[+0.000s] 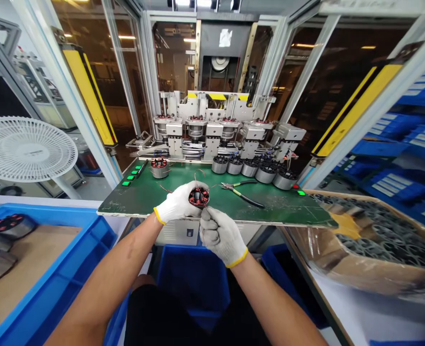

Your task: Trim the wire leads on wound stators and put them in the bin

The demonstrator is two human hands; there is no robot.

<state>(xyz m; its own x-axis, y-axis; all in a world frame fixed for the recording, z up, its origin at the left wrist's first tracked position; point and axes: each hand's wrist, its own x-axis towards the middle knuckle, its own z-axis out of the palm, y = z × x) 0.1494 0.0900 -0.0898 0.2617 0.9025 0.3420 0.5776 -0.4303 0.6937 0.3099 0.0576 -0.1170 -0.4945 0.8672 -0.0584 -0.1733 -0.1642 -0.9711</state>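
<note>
White-gloved left hand (179, 202): you're gripping the round copper-wound metal stator (199, 197).
White-gloved right hand (224, 236): you're curling it closed by the stator's near edge, contents unclear.

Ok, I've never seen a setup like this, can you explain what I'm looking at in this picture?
You're seeing a person's own view: a camera on their head looks forward and down at their two gloved hands. The left hand has a round part with red coils in its grip. The right hand is curled close to that part's near edge; whether it pinches anything is too small to tell. On the green worktop lie pliers, with a row of round metal parts toward the back right and another coiled part at the back left. Behind stands a machine.
</note>
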